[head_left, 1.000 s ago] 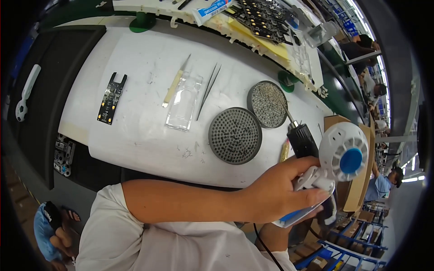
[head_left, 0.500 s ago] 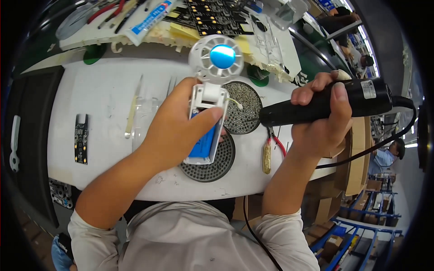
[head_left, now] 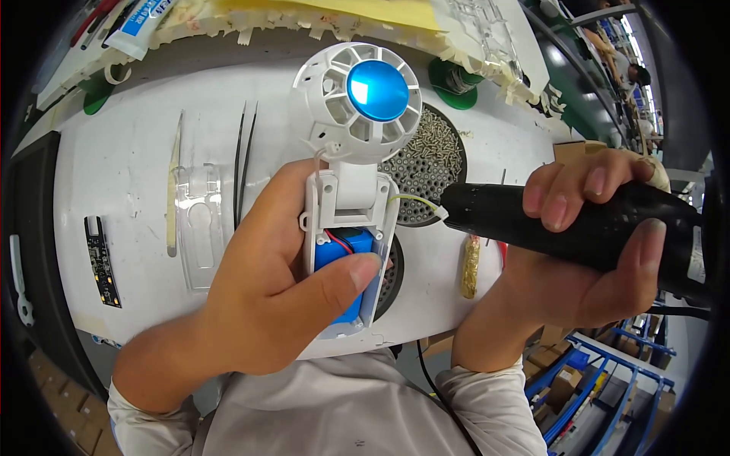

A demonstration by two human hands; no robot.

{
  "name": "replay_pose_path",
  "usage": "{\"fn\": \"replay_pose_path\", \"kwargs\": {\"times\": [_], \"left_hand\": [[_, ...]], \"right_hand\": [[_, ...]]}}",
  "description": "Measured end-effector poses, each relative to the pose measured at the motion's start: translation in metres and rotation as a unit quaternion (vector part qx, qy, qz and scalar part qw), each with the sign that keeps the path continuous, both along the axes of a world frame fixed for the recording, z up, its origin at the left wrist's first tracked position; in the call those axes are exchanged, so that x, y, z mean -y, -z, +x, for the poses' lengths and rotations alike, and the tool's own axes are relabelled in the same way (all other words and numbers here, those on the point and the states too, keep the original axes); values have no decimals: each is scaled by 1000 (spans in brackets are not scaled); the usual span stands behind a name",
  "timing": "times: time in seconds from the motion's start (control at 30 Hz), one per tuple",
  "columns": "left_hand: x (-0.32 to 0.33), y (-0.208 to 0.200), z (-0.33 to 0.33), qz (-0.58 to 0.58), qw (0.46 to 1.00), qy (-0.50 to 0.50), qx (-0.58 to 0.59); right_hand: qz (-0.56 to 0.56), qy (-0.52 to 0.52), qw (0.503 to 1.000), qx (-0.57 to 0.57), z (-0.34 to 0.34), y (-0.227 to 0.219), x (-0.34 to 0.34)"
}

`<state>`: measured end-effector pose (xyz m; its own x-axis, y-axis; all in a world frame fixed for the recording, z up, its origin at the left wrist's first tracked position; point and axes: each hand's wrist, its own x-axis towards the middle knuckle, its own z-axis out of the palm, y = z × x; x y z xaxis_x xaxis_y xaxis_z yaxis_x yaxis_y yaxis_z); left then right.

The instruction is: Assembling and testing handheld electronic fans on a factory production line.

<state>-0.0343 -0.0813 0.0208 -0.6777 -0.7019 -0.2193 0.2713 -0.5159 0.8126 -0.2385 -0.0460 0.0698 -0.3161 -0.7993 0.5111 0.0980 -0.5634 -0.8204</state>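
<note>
fan [head_left: 356, 144] over the screw tray [head_left: 430, 163]; tweezers [head_left: 242, 163] left (circuit board [head_left: 100, 260] further left).

Centre of the frame: left hand [head_left: 266, 304] wrapped around an opened white handheld fan [head_left: 353, 190], thumb pressed on the blue battery [head_left: 342, 254] in its handle. Right of the frame: right hand [head_left: 578, 258] gripping a black electric screwdriver [head_left: 585, 224], tip beside the handle's right edge, touching a thin yellowish wire [head_left: 414, 201]. Behind the fan: round screw tray [head_left: 430, 167] on the white bench [head_left: 129, 175]. Left of the frame: clear plastic part [head_left: 199, 228], tweezers [head_left: 243, 167], small black circuit board [head_left: 101, 261].
</note>
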Motion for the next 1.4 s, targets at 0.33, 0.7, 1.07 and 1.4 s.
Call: {"fn": "replay_pose_path", "kwargs": {"times": [0.33,0.7,1.07,1.4], "left_hand": [[1,4,1,18,1000,-3,1],[0,4,-1,17,1000,-5,-1],[0,2,0,24,1000,-7,2],[2,3,1,31,999,21,30]], "right_hand": [[11,36,999,-16,-4,5,2],[21,43,999,-11,2,4,1],[11,54,998,-14,4,7,3],[-11,49,997,-52,12,7,2]]}}
